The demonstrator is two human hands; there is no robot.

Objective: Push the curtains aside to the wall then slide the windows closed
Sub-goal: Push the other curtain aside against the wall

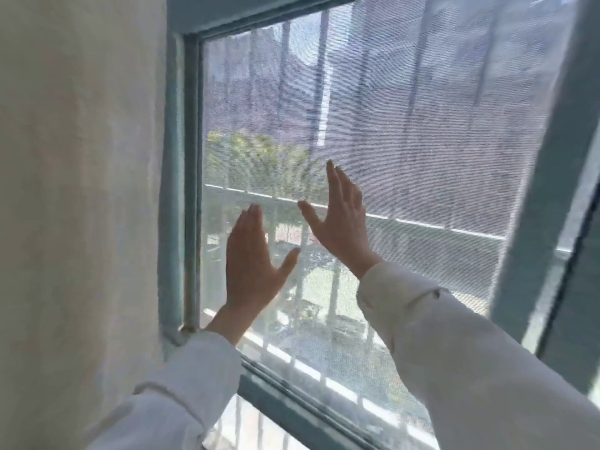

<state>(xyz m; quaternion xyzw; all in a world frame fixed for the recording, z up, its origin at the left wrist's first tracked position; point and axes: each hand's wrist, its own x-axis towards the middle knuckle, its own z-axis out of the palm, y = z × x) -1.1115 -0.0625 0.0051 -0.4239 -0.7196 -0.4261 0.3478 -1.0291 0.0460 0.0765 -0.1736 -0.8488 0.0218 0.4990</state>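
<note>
A pale sheer curtain hangs bunched along the left, covering the wall and overlapping the window frame's left edge. The sliding window pane with its blue-green frame fills the middle; it looks meshed or dusty. My left hand lies flat against the pane near the frame's left upright, fingers up and apart. My right hand is also flat on the pane, higher and to the right, fingers spread. Both hands hold nothing.
A second blue-green frame upright slants down the right side. The bottom track runs diagonally below my forearms. Outside are metal bars, a railing, trees and a building.
</note>
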